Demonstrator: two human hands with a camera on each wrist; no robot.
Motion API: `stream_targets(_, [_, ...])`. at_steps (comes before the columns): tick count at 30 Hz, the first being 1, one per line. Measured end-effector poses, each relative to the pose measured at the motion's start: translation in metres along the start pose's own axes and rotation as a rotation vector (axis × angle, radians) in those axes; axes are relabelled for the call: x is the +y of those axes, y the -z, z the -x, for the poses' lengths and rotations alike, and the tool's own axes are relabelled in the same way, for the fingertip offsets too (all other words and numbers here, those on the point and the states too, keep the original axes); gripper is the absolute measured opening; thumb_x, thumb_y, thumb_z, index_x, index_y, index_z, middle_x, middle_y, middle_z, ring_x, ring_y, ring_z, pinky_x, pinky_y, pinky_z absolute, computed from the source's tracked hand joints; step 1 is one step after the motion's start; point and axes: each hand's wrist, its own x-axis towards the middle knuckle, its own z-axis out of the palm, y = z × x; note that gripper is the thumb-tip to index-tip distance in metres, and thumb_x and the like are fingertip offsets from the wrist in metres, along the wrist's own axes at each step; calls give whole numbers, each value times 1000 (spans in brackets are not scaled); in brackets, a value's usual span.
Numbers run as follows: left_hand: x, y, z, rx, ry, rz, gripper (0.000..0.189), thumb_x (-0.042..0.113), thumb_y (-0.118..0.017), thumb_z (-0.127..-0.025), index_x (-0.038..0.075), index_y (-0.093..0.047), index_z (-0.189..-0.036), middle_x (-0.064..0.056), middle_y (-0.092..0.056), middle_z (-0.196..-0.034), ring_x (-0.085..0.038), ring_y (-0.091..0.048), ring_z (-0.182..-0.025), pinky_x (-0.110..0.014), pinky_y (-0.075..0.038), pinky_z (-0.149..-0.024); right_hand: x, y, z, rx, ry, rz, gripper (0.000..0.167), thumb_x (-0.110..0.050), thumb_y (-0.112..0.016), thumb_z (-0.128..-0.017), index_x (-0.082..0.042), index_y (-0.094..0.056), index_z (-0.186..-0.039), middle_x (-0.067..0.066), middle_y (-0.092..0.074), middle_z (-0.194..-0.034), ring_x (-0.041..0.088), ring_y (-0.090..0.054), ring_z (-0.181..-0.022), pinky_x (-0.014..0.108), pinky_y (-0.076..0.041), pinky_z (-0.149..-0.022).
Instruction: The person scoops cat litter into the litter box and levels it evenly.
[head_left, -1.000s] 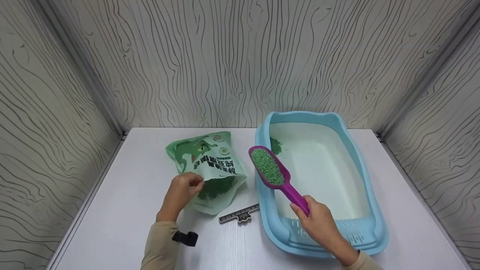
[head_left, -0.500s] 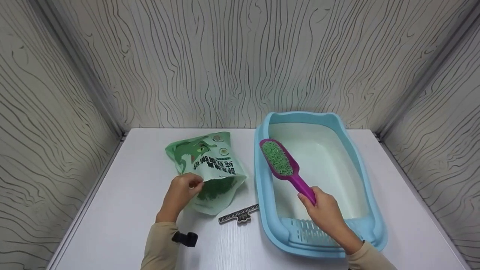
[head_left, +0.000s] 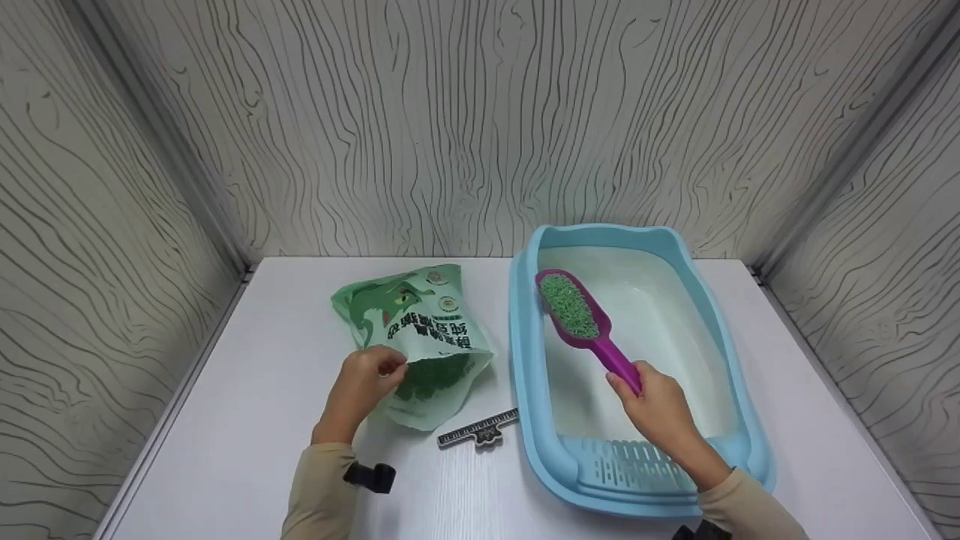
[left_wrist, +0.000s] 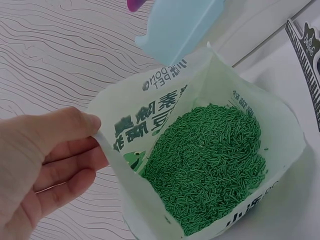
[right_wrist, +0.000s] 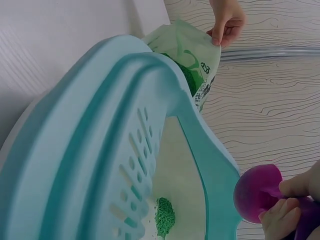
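My left hand pinches the rim of a green-and-white litter bag between thumb and fingers, holding its mouth open. Green pellets fill the inside of the bag in the left wrist view. My right hand grips the handle of a purple scoop, heaped with green pellets. The scoop hangs over the left side of a blue litter box with a white bottom. In the right wrist view, a small pile of green pellets lies on the box floor.
A black-and-silver bag clip, ruler-like with a decorative handle, lies on the white table between bag and box. Slotted blue grating forms the box's near end. Wood-grain panels enclose the table at the back and sides.
My right hand has carried the loaded scoop right and farther back, from above the box's left rim to over its inside. The left hand stays on the bag's rim.
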Motion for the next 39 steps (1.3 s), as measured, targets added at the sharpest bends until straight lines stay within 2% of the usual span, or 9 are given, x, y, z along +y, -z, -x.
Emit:
stream_targets(10, [-2, 1, 1, -6, -8, 27, 12, -4, -72, -77, 6, -73, -82, -10, -71, -76, -14, -66, -68, -25, -58, -64, 5, 8, -16, 13, 23, 65, 24, -17, -62, -92, 6, -56, -91, 6, -47, -63, 14, -42, -57, 22, -35, -49])
stream_targets(22, [-3, -1, 1, 6, -19, 26, 8, -4, -71, -78, 4, -71, -82, -10, -70, -75, -14, -65, -67, -26, -57, -63, 7, 16, -31, 15, 51, 85, 24, -17, -61, -92, 6, -55, -90, 5, -44, -63, 14, -40, -56, 23, -33, -48])
stream_targets(28, [-3, -2, 0, -4, 7, 44, 7, -2, -72, -79, 4, -71, -82, -10, -70, -76, -14, -65, -68, -24, -57, -63, 10, 19, -44, -8, 43, 107, 27, -18, -61, -92, 8, -55, -91, 8, -47, -64, 16, -41, -56, 24, -35, -49])
stream_targets(39, [-4, -2, -1, -15, 12, 49, 6, -2, -72, -78, 2, -70, -82, -11, -70, -77, -15, -66, -69, -25, -57, -64, 17, 17, -64, -48, 8, 127, 30, -20, -59, -93, 9, -56, -92, 10, -50, -67, 17, -44, -59, 24, -36, -51])
